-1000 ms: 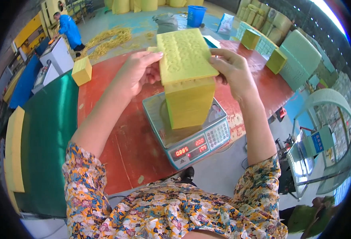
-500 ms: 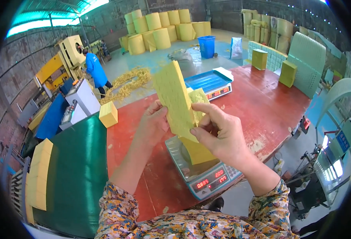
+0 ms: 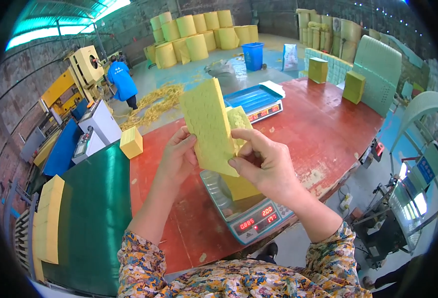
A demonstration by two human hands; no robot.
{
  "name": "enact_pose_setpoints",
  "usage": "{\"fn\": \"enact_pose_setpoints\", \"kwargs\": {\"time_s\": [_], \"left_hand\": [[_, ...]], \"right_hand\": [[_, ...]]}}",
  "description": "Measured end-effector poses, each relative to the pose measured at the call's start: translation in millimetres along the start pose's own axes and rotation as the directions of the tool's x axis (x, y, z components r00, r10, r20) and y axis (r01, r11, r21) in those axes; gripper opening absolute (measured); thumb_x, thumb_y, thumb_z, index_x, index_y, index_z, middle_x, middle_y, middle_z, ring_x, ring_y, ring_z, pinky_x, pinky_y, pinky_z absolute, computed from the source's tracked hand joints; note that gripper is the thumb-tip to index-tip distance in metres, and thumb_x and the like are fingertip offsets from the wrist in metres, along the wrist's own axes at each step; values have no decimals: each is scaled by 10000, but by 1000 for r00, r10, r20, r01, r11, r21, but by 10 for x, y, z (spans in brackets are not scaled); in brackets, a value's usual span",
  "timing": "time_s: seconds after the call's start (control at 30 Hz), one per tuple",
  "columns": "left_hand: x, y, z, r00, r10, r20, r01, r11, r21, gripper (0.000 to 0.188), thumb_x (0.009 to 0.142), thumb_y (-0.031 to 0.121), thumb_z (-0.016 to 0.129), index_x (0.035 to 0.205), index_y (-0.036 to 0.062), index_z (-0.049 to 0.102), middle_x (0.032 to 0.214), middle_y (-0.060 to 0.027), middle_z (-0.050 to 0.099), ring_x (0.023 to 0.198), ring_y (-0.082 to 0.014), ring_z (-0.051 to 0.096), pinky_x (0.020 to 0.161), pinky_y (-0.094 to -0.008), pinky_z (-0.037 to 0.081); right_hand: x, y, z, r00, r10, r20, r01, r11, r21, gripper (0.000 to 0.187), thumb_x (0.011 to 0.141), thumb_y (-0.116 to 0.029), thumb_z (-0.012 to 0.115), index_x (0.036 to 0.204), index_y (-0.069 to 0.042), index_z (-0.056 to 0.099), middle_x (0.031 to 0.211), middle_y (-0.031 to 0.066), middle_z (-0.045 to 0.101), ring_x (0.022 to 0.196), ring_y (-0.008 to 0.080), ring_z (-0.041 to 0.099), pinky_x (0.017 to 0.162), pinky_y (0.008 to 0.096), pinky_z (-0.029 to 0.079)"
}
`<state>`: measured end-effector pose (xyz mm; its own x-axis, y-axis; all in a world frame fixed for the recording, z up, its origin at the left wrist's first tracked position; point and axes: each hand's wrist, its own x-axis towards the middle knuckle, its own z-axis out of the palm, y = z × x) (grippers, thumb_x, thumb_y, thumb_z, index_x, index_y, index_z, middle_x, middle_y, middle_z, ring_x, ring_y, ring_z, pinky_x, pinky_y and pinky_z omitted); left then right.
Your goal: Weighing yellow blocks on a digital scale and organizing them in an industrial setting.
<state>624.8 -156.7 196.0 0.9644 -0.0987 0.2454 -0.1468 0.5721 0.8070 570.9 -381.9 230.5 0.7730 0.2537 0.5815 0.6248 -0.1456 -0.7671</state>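
Note:
Both my hands hold up a thin stack of yellow paper sheets [image 3: 204, 129], its face marked with rows of small curved cuts. My left hand [image 3: 176, 156] is closed on its left edge, thumb in front. My right hand [image 3: 271, 166] pinches the right edge low down, between thumb and fingers. Behind and below the stack, a thicker block of yellow paper [image 3: 239, 187] stands on a digital scale [image 3: 256, 223] with lit red figures. The held stack and my right hand hide part of that block.
Red table [image 3: 179, 238] joins a green belt surface [image 3: 94, 213] at left. Yellow paper blocks [image 3: 131, 144] stand around the edges. A second scale with blue tray [image 3: 256, 99] lies beyond. At the back are a person in blue [image 3: 123, 82], machinery, a blue bin [image 3: 253, 57] and big yellow rolls [image 3: 196, 47].
The view has shifted slightly, and the held stack has turned a little, its broad face showing more. The person in blue has turned away. My grip stays the same.

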Motion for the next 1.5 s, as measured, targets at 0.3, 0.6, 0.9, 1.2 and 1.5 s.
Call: {"fn": "enact_pose_setpoints", "kwargs": {"time_s": [0.3,0.6,0.9,1.2,1.5], "left_hand": [[-73,-9,-20,998,-67,7,65,989,135,219,931,136,592,1120,24,584,993,-65,673,838,-135,657,704,-296,547],[210,68,9,994,-39,-101,71,941,331,197,949,260,591,980,72,638,841,-26,670,703,-121,635,633,-282,523],[220,-86,-49,978,-107,-177,183,847,500,274,949,322,604,757,126,601,643,-3,605,474,-73,490,433,-219,345],[179,-131,-26,965,-140,-220,235,834,500,249,960,306,579,784,132,553,597,20,545,439,-61,460,389,-212,336],[238,-234,-166,976,-138,-166,205,829,520,257,956,312,591,771,138,551,612,14,562,435,-76,462,394,-212,329]], "right_hand": [[41,183,-97,999,23,-44,-23,1000,4,404,812,6,700,1200,17,586,730,42,609,635,92,582,594,259,473],[614,410,-432,968,251,26,-252,956,152,398,814,-52,673,1192,56,611,738,54,641,599,90,585,527,237,471],[574,641,-404,938,340,61,-346,924,164,338,835,-129,674,1151,-8,666,787,0,638,631,55,534,528,204,352],[561,656,-371,963,266,47,-269,959,90,320,821,-93,676,1127,0,667,749,0,618,640,63,544,542,212,397],[527,711,-377,960,279,34,-279,960,9,319,833,-99,674,1138,-8,662,764,0,626,658,64,553,564,225,412]]}}
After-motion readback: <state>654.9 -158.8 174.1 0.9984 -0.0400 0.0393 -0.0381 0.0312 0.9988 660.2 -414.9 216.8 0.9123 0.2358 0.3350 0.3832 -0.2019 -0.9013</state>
